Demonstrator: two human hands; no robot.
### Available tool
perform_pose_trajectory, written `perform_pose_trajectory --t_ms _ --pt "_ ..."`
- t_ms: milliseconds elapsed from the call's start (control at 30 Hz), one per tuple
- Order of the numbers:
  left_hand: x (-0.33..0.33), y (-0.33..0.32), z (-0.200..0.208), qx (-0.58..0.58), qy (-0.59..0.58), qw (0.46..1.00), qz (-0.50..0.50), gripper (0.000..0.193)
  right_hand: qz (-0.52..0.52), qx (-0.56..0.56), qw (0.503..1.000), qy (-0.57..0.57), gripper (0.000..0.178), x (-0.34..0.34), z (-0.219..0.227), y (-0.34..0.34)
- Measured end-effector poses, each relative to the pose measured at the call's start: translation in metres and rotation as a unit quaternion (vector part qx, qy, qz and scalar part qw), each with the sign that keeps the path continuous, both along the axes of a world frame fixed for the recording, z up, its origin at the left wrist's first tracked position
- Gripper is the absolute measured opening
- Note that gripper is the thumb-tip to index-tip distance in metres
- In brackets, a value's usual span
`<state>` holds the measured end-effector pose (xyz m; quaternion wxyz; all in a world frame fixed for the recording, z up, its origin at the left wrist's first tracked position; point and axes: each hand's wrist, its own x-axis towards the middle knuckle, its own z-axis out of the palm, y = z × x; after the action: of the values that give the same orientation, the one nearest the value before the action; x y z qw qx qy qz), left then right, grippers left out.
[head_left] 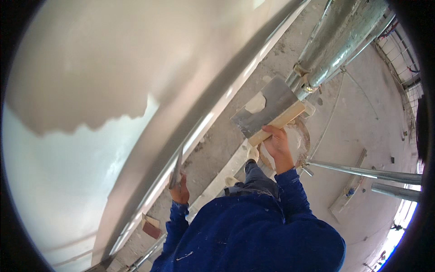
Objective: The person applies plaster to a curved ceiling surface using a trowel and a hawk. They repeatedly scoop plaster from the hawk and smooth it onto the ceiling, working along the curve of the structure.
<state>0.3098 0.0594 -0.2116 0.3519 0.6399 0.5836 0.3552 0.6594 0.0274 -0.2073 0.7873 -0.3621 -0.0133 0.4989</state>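
My right hand (277,146) grips the wooden edge of a wide plastering blade (280,105). Its grey metal face is turned up, and a lump of off-white plaster (255,104) lies on it. Lower and to the left, close to the wall, my left hand (180,191) is closed around a thin flat trowel (177,167), seen nearly edge-on; its handle is hidden. The wall (86,158) to my left carries a darker beige coat above, ending in a ragged edge over a paler, shiny area. Both tools are apart from that ragged edge.
Metal scaffold poles (349,41) rise at the upper right, and another pole (362,172) crosses at right. A round bucket (304,136) stands below my right hand. A reddish-brown block (151,228) lies near the wall's foot. A long board (349,190) rests on the floor at right.
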Motion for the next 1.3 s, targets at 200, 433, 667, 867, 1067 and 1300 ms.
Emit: perform_pose_trajectory --t_ms 200,433,667,867,1067,1300 --pt "0.037 0.017 0.022 -0.055 -0.046 0.996 -0.06 0.011 -0.164 -0.019 0.986 -0.036 0.029 0.06 0.003 0.122" --pt "0.089 0.075 0.049 -0.119 -0.071 0.985 -0.104 0.019 -0.245 -0.18 0.927 -0.22 0.034 0.192 -0.047 0.272" --pt "0.127 0.146 0.027 -0.154 0.001 0.962 -0.225 0.011 -0.281 -0.255 0.864 -0.331 0.029 0.29 -0.086 0.355" --pt "0.175 0.167 0.031 -0.169 -0.007 0.96 -0.225 0.012 -0.288 -0.318 0.824 -0.37 0.04 0.333 -0.118 0.398" --pt "0.167 0.175 0.009 -0.28 0.048 0.938 -0.2 0.019 -0.294 -0.33 0.817 -0.37 0.046 0.366 -0.155 0.422" --pt "0.166 0.18 0.002 -0.278 0.052 0.935 -0.213 0.022 -0.281 -0.288 0.838 -0.367 0.046 0.382 -0.17 0.437"
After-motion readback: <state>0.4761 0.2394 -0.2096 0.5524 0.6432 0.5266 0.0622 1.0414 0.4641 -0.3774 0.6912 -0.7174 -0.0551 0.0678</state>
